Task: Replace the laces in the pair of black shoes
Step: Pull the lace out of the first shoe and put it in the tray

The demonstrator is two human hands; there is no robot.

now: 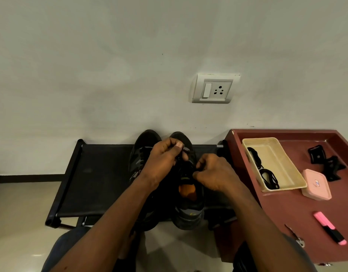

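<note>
L hand (pixel 161 160) & R hand (pixel 214 173) pinch black lace (pixel 186 154) on black shoe (pixel 190 214) w/ orange lining.

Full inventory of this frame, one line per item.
shoes: 2, black, side by side on rack
rack: 1, black, against wall
lace: count unclear, black, over the shoe nearer the table
socket plate: 1, white, on wall
table: 1, maroon, right of rack
tray: 1, cream, on table
coiled items: 2, black, in tray
box: 1, pink, beside tray
highlighter: 1, pink and black, table's near side
clip-like pieces: count unclear, black, table's far side
left hand: pinches lace
right hand: pinches lace
</note>
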